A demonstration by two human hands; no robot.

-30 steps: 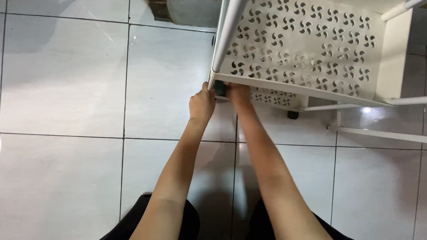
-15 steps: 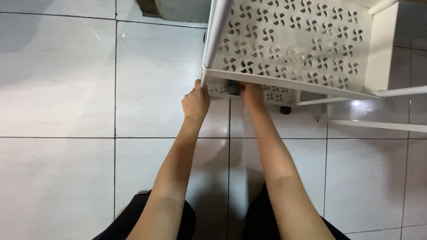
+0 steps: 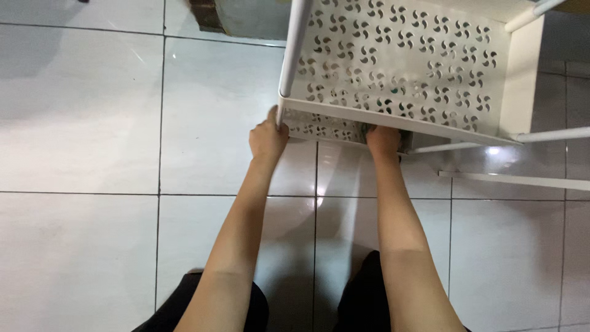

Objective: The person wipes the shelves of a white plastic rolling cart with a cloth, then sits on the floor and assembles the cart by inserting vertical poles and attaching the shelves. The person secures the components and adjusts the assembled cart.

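Note:
A white plastic shelf rack point(image 3: 399, 67) with a swirl-shaped hole pattern stands on the tiled floor in front of me. My left hand point(image 3: 268, 136) is closed around the near left corner post of the rack. My right hand point(image 3: 383, 139) reaches under the near edge of the perforated shelf, fingers hidden beneath it, next to a small dark wheel-like part that is mostly covered. A lower perforated shelf point(image 3: 319, 126) shows between my hands.
White glossy floor tiles point(image 3: 92, 123) with dark grout lines surround the rack. White tubes point(image 3: 510, 180) of the rack lie low at the right. A brown and grey object point(image 3: 236, 15) sits at the top edge. My dark-clothed knees are at the bottom.
My right hand has slid to the right along the shelf's near edge, away from my left hand. The left hand stays on the corner post. The view shifted slightly.

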